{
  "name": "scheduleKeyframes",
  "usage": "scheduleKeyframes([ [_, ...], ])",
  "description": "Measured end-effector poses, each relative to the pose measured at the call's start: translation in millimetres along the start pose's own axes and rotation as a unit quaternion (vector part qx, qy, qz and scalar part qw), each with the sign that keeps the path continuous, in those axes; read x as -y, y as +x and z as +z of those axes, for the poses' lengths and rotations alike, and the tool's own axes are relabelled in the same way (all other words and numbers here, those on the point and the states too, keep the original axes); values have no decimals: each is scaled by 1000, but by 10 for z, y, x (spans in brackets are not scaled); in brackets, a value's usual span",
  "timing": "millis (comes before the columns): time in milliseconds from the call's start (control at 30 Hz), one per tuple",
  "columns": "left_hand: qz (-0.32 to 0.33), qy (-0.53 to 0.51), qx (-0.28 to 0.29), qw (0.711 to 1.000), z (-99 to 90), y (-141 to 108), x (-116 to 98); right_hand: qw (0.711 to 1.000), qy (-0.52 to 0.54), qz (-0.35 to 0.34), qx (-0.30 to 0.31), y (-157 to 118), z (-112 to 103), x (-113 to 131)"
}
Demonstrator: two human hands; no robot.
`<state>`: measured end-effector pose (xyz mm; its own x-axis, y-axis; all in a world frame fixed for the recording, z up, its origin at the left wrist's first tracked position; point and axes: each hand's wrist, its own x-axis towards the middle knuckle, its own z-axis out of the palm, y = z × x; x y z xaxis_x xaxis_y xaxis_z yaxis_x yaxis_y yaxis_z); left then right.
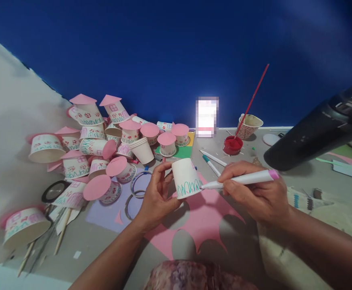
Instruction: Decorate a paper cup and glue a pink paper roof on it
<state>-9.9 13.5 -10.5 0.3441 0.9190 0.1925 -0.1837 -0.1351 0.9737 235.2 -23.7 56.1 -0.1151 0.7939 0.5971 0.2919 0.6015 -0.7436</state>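
Observation:
A white paper cup (184,173), upside down and slightly tilted, is held in my left hand (160,189) above the table. Green zigzag strokes like grass run around its lower rim. My right hand (254,191) grips a white marker with a pink end (245,177), its tip touching or very close to the cup's right side near the green strokes. Beneath the cup lies a pink paper sheet (200,217) with round pieces cut out. A teal-capped marker (211,164) and another white marker (213,158) rest just behind my right hand.
Many decorated cups with pink paper roofs (100,183) are heaped at the left. Stacked plain cups (144,150) stand beside them. At the back are a red paint pot (233,146) with a brush and a patterned cup (250,127). A large black cylinder (311,125) leans in from the right.

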Motion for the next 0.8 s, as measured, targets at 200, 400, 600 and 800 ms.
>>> scheduleKeyframes([
  [200,2,4,-7,1000,-4,4,11,1000,4,7,3,21,-22,-9],
  [400,-4,12,-20,1000,-41,0,39,1000,2,14,-21,1,-36,-12],
  [600,0,18,-19,1000,1,10,13,999,28,11,-11,20,-5,33],
  [800,0,7,-27,1000,14,2,-15,1000,23,17,6,33,-1,34],
])
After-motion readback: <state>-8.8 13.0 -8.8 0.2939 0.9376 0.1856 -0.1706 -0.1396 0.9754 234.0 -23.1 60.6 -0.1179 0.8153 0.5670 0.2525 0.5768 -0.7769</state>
